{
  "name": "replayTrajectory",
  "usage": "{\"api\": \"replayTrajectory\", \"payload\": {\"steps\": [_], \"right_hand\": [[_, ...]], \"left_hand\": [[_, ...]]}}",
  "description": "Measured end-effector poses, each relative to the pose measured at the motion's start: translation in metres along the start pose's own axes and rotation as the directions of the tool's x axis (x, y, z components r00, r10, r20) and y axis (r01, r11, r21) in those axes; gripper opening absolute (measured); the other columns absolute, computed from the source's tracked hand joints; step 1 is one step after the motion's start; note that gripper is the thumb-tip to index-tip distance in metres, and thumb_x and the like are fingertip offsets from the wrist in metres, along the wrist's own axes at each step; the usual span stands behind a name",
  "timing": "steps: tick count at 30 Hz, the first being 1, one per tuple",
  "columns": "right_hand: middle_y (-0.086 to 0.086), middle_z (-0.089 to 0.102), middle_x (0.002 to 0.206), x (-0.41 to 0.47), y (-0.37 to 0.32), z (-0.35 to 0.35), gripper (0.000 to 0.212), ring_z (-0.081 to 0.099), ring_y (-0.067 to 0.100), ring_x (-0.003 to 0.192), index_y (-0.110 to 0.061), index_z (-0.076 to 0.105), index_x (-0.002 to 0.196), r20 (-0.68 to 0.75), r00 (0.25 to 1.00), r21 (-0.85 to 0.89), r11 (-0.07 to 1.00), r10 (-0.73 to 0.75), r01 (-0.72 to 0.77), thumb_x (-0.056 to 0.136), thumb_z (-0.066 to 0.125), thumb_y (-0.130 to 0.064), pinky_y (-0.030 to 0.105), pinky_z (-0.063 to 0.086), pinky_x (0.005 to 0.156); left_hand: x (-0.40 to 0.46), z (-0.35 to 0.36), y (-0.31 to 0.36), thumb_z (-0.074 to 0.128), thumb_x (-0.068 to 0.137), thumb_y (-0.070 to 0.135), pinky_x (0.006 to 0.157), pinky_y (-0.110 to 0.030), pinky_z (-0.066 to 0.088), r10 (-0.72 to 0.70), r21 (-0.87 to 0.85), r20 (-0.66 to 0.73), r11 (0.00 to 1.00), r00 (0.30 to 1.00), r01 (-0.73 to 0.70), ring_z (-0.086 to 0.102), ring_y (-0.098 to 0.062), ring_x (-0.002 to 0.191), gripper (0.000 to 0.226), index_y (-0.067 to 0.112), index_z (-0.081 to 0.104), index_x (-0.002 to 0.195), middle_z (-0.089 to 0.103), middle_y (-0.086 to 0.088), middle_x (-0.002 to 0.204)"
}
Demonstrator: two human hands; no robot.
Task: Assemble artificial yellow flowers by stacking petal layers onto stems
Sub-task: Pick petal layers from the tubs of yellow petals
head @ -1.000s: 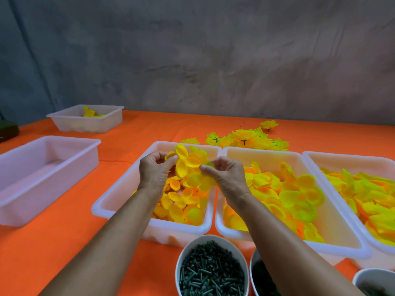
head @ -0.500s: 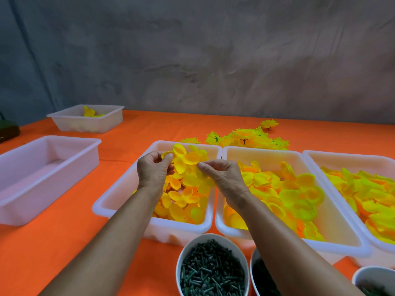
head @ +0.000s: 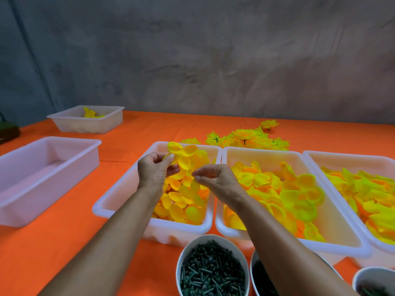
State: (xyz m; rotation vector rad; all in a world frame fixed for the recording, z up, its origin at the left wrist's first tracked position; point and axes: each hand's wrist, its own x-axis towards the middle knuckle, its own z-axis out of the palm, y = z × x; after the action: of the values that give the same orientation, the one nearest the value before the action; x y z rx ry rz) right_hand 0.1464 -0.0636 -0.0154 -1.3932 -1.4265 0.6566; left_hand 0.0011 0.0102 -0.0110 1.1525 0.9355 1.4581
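Head view: a yellow petal layer (head: 181, 153) of several cupped, rounded lobes is held up over the far end of the white bin of small petals (head: 128, 190), fanning toward twelve o'clock from the fingers. The left hand (head: 152, 171) pinches its lower edge between thumb and curled fingers. The right hand (head: 215, 181), just beside it at three o'clock, has thumb and forefinger tips pressed together, though whether they hold anything cannot be told.
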Motion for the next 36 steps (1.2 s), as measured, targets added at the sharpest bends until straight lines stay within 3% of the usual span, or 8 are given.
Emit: {"api": "replayTrajectory", "payload": {"steps": [5,9,13,17,20,23,28,36], "right_hand": [[0.005,0.072,0.103,0.001,0.000,0.000,0.016,0.065,0.015,0.099,-0.011,0.074,0.098,-0.011,1.000,-0.069,0.997,0.022,-0.023,0.083,0.070,-0.008,0.034,0.050,0.093],[0.004,0.072,0.100,0.001,0.000,0.000,0.016,0.065,0.015,0.097,-0.012,0.075,0.096,-0.020,1.000,-0.074,0.997,0.017,-0.018,0.081,0.070,-0.006,0.034,0.052,0.091],[0.006,0.071,0.097,0.000,-0.002,0.000,0.017,0.064,0.016,0.094,-0.008,0.074,0.096,0.008,1.000,0.065,0.998,0.022,-0.023,0.081,0.069,-0.001,0.031,0.050,0.087],[0.001,0.069,0.099,-0.001,-0.002,0.001,0.020,0.062,0.015,0.096,-0.015,0.072,0.094,-0.075,0.997,-0.065,0.997,0.032,-0.037,0.076,0.077,-0.012,0.030,0.050,0.087],[0.002,0.060,0.100,-0.002,-0.005,0.002,0.034,0.056,0.014,0.095,-0.016,0.059,0.093,-0.148,0.987,-0.077,0.996,-0.064,0.053,0.069,0.083,-0.014,0.026,0.047,0.077],[0.005,0.056,0.109,-0.005,-0.007,0.004,0.043,0.052,0.014,0.101,-0.012,0.064,0.102,-0.073,0.977,-0.228,0.957,-0.200,0.179,0.064,0.085,-0.015,0.026,0.044,0.079],[0.014,0.062,0.100,-0.002,-0.005,0.009,0.014,0.057,0.028,0.099,-0.002,0.074,0.090,-0.067,0.944,-0.452,0.854,-0.322,0.259,0.078,0.074,-0.009,0.034,0.045,0.080],[0.016,0.067,0.094,0.002,-0.005,0.011,0.012,0.061,0.032,0.089,0.002,0.073,0.090,-0.156,0.946,-0.415,0.888,-0.285,0.199,0.086,0.065,-0.006,0.040,0.045,0.077]], "left_hand": [[-0.001,0.001,0.000,0.064,0.085,-0.001,0.044,-0.020,0.051,0.009,0.062,0.023,0.998,1.000,-0.011,0.061,-0.009,0.044,0.012,0.005,0.060,0.076,0.059,-0.011,0.066],[0.000,0.000,-0.001,0.064,0.086,0.000,0.042,-0.020,0.050,0.022,0.107,0.036,0.994,0.999,-0.025,0.060,-0.008,0.042,0.014,0.006,0.059,0.074,0.058,-0.010,0.065],[0.001,-0.001,-0.002,0.065,0.085,0.002,0.042,-0.020,0.049,0.034,0.130,0.031,0.991,0.999,-0.038,0.060,-0.008,0.043,0.014,0.007,0.059,0.074,0.059,-0.008,0.065],[0.000,0.000,-0.002,0.065,0.086,0.003,0.041,-0.020,0.049,0.054,0.181,0.029,0.982,0.998,-0.059,0.058,-0.007,0.042,0.015,0.008,0.059,0.073,0.058,-0.007,0.063],[-0.003,0.002,-0.001,0.064,0.085,0.002,0.040,-0.021,0.049,0.070,0.242,0.052,0.967,0.996,-0.081,0.057,-0.007,0.040,0.017,0.008,0.057,0.070,0.056,-0.007,0.060],[-0.006,0.004,0.000,0.063,0.084,0.000,0.040,-0.021,0.049,0.058,0.274,0.091,0.958,0.994,-0.081,0.056,-0.008,0.039,0.014,0.004,0.057,0.072,0.055,-0.009,0.059],[-0.011,0.007,0.003,0.062,0.084,-0.001,0.040,-0.022,0.049,0.015,0.256,0.163,0.965,0.987,-0.057,0.056,-0.012,0.040,0.015,0.003,0.055,0.072,0.055,-0.011,0.056],[-0.014,0.009,0.009,0.065,0.088,0.016,0.047,-0.027,0.054,-0.030,0.084,0.217,0.996,0.976,0.012,0.060,-0.017,0.046,0.020,0.002,0.057,0.076,0.058,-0.007,0.054]]}}
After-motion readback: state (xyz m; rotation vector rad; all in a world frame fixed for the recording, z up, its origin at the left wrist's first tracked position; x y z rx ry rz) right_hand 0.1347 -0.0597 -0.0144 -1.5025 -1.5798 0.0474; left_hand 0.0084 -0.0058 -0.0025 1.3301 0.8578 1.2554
